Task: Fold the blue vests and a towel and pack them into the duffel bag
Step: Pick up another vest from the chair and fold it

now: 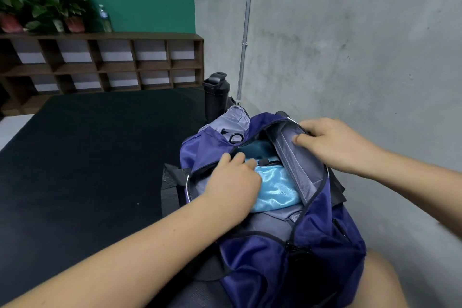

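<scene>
While the right hand [333,145] pinches the duffel bag [322,247] open, the left hand [233,179] grips a blue vest [275,190].

Duffel bag [325,245]: navy-purple nylon with grey lining, lying on the dark mat [87,170], main zip open, top flap turned back to the right.
Blue vest [277,190]: shiny light-blue fabric, folded, lying inside the open main compartment.
Teal fabric [255,150]: darker, deeper in the same compartment, just beyond the vest; towel or vest, cannot tell.
</scene>
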{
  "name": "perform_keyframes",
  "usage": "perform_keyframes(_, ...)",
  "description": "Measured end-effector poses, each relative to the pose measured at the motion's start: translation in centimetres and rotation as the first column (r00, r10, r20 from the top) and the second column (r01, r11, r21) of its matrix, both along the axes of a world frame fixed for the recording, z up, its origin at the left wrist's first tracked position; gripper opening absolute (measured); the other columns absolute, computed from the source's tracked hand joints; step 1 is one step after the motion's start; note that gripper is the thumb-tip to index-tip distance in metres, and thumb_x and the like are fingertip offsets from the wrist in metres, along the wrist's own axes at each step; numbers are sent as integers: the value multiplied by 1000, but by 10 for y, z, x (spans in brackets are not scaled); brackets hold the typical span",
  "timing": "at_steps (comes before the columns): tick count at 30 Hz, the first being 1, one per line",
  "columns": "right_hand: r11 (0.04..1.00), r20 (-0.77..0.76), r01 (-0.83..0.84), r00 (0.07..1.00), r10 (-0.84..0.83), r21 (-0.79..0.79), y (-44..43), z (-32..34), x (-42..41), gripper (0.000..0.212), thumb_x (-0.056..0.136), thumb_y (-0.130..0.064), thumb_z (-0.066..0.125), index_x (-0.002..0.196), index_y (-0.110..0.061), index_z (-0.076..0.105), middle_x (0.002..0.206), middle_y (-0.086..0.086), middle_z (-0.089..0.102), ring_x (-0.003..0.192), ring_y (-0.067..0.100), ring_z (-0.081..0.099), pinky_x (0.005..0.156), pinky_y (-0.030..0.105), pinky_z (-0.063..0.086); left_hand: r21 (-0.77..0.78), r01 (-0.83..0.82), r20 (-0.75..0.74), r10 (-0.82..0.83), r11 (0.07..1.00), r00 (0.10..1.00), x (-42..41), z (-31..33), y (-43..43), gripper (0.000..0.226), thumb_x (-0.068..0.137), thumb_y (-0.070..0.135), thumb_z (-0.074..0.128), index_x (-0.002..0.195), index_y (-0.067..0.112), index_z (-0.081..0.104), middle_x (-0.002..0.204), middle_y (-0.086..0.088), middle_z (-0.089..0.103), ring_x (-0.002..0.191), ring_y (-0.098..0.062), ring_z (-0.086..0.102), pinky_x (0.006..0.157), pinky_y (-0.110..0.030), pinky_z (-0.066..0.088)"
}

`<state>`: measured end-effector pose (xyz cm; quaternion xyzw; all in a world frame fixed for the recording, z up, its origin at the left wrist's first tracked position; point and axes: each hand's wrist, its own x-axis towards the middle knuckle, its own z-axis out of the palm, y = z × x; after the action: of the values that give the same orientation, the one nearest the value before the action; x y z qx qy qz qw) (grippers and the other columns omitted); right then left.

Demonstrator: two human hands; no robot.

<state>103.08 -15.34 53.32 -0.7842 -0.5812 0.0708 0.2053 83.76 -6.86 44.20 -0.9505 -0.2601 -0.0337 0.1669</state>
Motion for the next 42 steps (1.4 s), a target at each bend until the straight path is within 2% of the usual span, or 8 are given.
perform_keyframes(5,999,141,2,990,-9,54,2,-7,1,6,97,-25,62,96,-19,61,88,-1,66,85,22,63,72,36,49,-123,-8,85,19,992,996,-21,5,31,22,103,29,58,123,30,67,123,3,56,112,-24,58,81,-37,39)
perform_keyframes(8,975,507,-183,857,95,127,-2,-10,-9,38,91,-25,64,128,-19,56,122,4,57,109,31,58,91,48,50,-350,46,183,21,936,983,-34,7,34,37,98,46,65,133,35,57,125,7,58,114,-21,63,84,-37,53)
perform_keyframes(10,935,564,-336,797,218,114,-5,-14,-25,38,91,-25,64,128,-19,56,123,4,54,111,32,55,95,49,47,-393,41,201,42,919,979,-45,8,33,47,93,46,69,135,35,52,123,9,58,112,-19,63,82,-37,54)
perform_keyframes(16,822,389,-507,724,570,-261,-3,-66,-58,41,101,-33,55,142,-30,54,138,-8,53,124,18,51,110,39,42,-392,-58,178,137,918,974,-66,6,28,44,87,32,71,115,25,39,98,2,67,88,-30,66,66,-42,52)
perform_keyframes(21,771,258,-519,740,622,-368,6,-94,-58,60,104,-26,54,160,-34,35,162,-15,29,143,17,40,121,34,34,-433,-26,27,41,901,999,-73,12,30,18,86,37,72,98,30,59,85,9,64,86,-20,64,68,-34,47)
perform_keyframes(27,752,212,-530,743,634,-391,9,-97,-54,46,106,-23,53,149,-33,43,164,-15,25,145,18,40,118,29,34,-524,35,-101,-102,851,990,-68,16,28,44,89,46,80,130,49,65,86,17,58,93,-12,57,74,-30,40)
perform_keyframes(32,740,197,-516,746,636,-432,13,-95,-52,61,108,-17,47,163,-36,31,168,-16,22,149,15,34,118,24,27,-518,43,-173,-154,854,973,-62,12,20,47,97,38,70,141,53,60,117,9,70,113,-21,61,78,-30,40)
perform_keyframes(42,722,306,-424,702,643,-546,22,-99,-62,70,106,-19,43,164,-51,18,161,-4,25,130,29,38,103,37,41,-342,34,-176,-100,939,979,-77,37,18,10,94,26,59,89,34,59,79,7,49,73,-16,45,64,-33,41)
